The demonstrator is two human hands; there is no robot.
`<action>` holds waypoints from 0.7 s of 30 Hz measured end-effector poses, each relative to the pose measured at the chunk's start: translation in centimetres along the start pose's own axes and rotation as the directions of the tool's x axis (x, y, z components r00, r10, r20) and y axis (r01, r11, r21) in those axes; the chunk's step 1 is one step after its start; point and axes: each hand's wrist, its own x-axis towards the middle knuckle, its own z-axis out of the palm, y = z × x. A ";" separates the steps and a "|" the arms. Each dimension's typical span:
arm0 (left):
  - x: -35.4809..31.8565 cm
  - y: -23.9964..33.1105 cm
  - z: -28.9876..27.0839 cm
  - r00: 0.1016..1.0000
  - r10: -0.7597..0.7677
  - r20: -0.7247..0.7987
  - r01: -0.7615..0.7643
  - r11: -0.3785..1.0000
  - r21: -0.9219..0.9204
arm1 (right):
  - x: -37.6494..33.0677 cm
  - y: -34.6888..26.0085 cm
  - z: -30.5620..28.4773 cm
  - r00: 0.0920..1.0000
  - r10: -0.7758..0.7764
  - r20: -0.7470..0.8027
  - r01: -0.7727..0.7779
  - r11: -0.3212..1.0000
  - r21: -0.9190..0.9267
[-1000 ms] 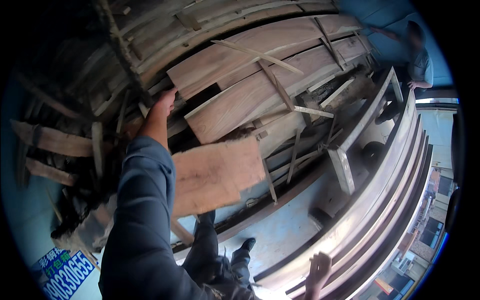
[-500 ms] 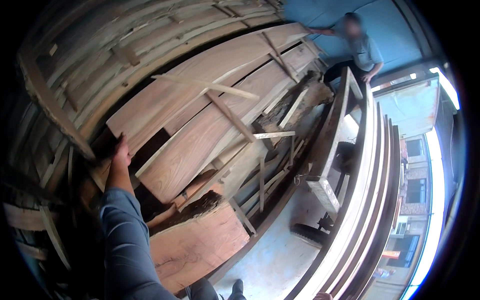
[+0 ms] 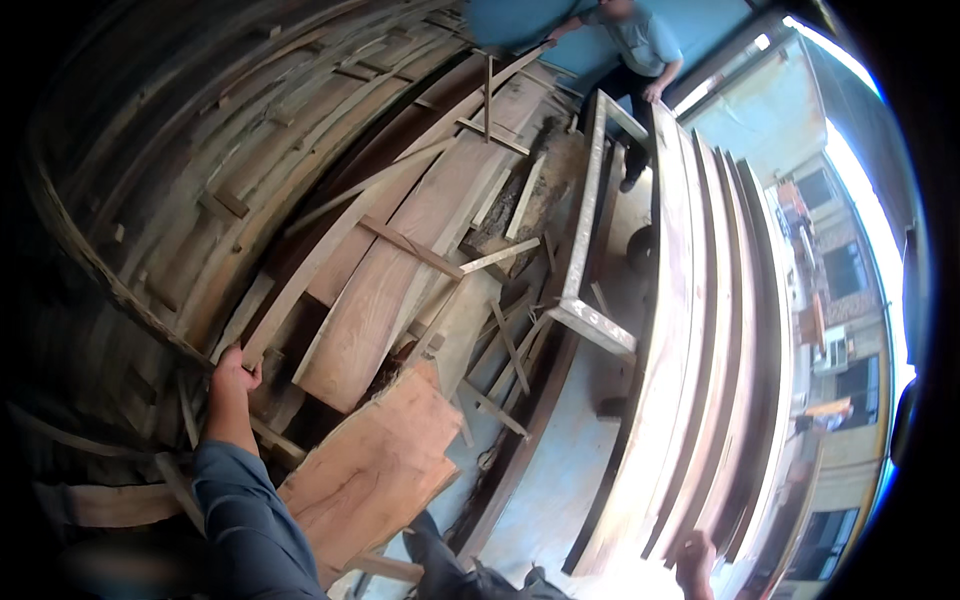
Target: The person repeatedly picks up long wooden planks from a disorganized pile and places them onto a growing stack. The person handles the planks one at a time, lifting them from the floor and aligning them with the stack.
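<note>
Before a blue wall (image 3: 510, 20), beside stacked boards (image 3: 285, 180), steady the tilted plank (image 3: 350, 228), with left grip (image 3: 233, 378) clasped on its near end and right grip (image 3: 693, 562) impossible to judge, matching the co-worker (image 3: 640, 48) at its far end.

Daylight (image 3: 872, 232) glares right of the blue wall (image 3: 508, 20).

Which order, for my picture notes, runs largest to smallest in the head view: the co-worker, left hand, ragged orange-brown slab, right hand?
1. Orange-brown slab
2. Co-worker
3. Left hand and right hand: they look alike, so unranked
</note>
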 end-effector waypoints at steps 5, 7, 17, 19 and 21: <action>-13.0 -3.7 -2.7 0.986 -0.077 0.146 0.072 0.997 0.040 | 2.4 -11.8 -4.3 0.997 0.025 0.075 -0.058 0.877 0.476; -18.1 -6.3 -3.7 0.975 -0.060 0.214 0.049 0.997 0.058 | 4.1 -15.8 -3.5 0.997 -0.055 0.050 0.006 0.732 0.681; -47.3 -40.0 -7.2 0.798 0.122 0.591 -0.127 0.991 -0.033 | 4.4 -44.7 -7.5 0.786 -0.429 0.446 -0.319 0.336 0.886; -48.8 -47.9 -9.3 0.802 0.098 0.589 -0.105 0.994 -0.022 | 2.0 -41.4 -8.4 0.847 -0.342 0.407 -0.282 0.361 0.889; -47.8 -54.3 -12.1 0.787 -0.003 0.616 -0.051 0.996 0.070 | -0.1 -35.3 -7.6 0.887 -0.218 0.407 -0.276 0.457 0.846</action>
